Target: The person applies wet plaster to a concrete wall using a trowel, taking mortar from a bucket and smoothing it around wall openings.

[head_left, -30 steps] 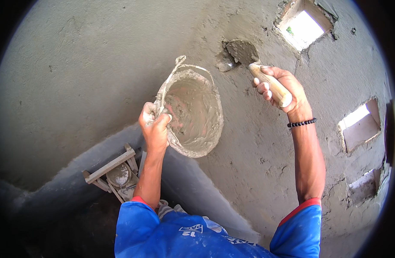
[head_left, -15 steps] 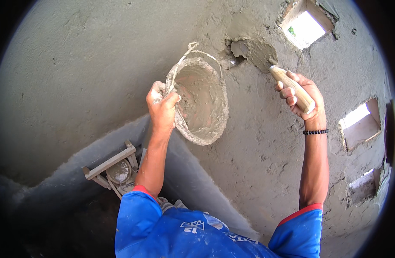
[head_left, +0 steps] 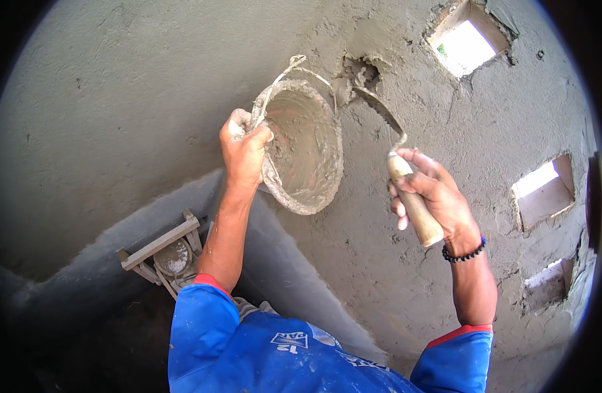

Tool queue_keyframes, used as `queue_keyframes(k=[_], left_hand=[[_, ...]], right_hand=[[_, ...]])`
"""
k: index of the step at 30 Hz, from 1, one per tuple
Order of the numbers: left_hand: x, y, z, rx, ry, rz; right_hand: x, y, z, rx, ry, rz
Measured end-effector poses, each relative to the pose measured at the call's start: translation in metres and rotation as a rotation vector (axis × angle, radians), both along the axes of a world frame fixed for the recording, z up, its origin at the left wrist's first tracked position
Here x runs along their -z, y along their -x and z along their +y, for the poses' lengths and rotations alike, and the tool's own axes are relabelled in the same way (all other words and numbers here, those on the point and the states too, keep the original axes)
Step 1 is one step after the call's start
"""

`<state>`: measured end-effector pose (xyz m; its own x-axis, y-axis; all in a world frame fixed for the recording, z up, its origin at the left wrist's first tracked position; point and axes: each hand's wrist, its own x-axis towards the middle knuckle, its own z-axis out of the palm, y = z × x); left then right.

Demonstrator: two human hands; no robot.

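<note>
My left hand (head_left: 244, 149) grips the rim of a mortar-caked bucket (head_left: 307, 154), which is tilted so its inside shows, with wet grey mortar coating it. The bucket's handle arches over the top of its rim. In my right hand (head_left: 432, 196) is a trowel (head_left: 409, 193), held by its wooden handle. Its blade is seen nearly edge-on, with its tip close to a rough hole (head_left: 363, 71) in the plastered wall. Some mortar sits in and around that hole. A beaded bracelet circles my right wrist.
Grey plastered wall (head_left: 150, 78) surrounds the work. Several square openings, such as the upper one (head_left: 466, 46), run down its right side. At lower left stands a wooden frame (head_left: 160, 242) beside a round container (head_left: 174, 259) with pale material in it.
The trowel has come away from the hole and moved down, its blade turning edge-on. More of the hole now shows. The bucket has shifted slightly up and left.
</note>
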<state>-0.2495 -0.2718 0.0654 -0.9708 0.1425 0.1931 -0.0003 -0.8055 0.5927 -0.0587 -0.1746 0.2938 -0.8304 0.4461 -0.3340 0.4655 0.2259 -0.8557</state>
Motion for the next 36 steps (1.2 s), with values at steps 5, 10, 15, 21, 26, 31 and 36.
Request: queue_keyframes(k=[5,10,15,21,26,31,36], left_hand=[[-0.002,-0.005,0.004,-0.002,-0.059,-0.09],[0.002,0.0,0.006,-0.045,-0.045,-0.101],[0.0,-0.006,0.009,-0.046,-0.033,-0.128],[0.0,-0.016,0.0,-0.08,0.018,-0.141],[0.014,-0.013,-0.014,-0.113,0.05,-0.159],[0.018,-0.014,-0.023,-0.148,0.044,-0.186],[0.018,-0.016,-0.03,-0.144,0.072,-0.166]], right_hand=[[0.029,0.043,0.007,0.047,-0.08,-0.064],[0.021,0.028,0.005,0.086,-0.302,-0.048],[0.06,-0.01,0.032,0.063,-0.376,0.039],[0.129,-0.007,0.049,0.153,-0.276,0.051],[0.138,0.013,0.06,0.194,-0.24,0.176],[0.12,0.022,0.054,0.217,-0.129,0.169],[0.111,0.036,0.049,0.221,-0.142,0.216]])
